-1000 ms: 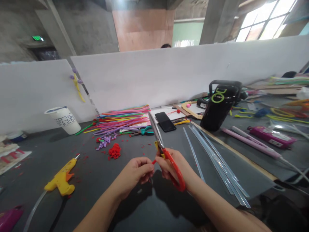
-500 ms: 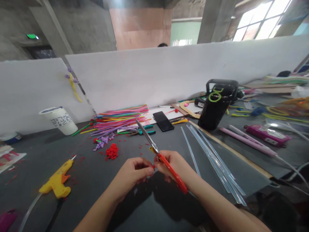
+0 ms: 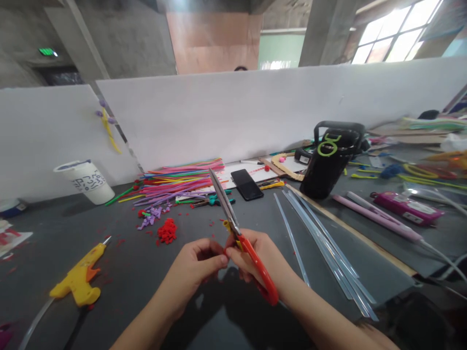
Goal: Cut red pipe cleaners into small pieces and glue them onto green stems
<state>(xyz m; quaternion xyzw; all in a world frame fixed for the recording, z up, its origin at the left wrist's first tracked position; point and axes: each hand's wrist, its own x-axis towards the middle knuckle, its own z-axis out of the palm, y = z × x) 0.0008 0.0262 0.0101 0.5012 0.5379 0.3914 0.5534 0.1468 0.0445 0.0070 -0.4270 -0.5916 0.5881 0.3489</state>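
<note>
Red-handled scissors point(image 3: 257, 267) rest in my right hand point(image 3: 262, 257), their blades pointing up and away to the left. Its thumb and forefinger also meet the fingertips of my left hand point(image 3: 199, 262). Those left fingers are pinched together around a tiny red piece point(image 3: 225, 251), which is mostly hidden between the fingertips. Beyond my left hand lies a small heap of red bits point(image 3: 167, 231) on the dark table point(image 3: 138, 272). Purple bits point(image 3: 153, 216) lie just behind that heap.
A yellow glue gun point(image 3: 80, 277) lies at left, near a white cup point(image 3: 85, 182). Colourful pipe cleaners point(image 3: 178, 182), pliers point(image 3: 215, 200) and a phone point(image 3: 247, 184) are at the back. Clear glue sticks point(image 3: 321, 238), a black bottle point(image 3: 330, 160) and a pink hair straightener point(image 3: 377, 218) stand or lie rightward.
Both hands have shifted slightly left, still fingertip to fingertip. The scissors have turned a little more upright. Less of the red piece shows between the fingers.
</note>
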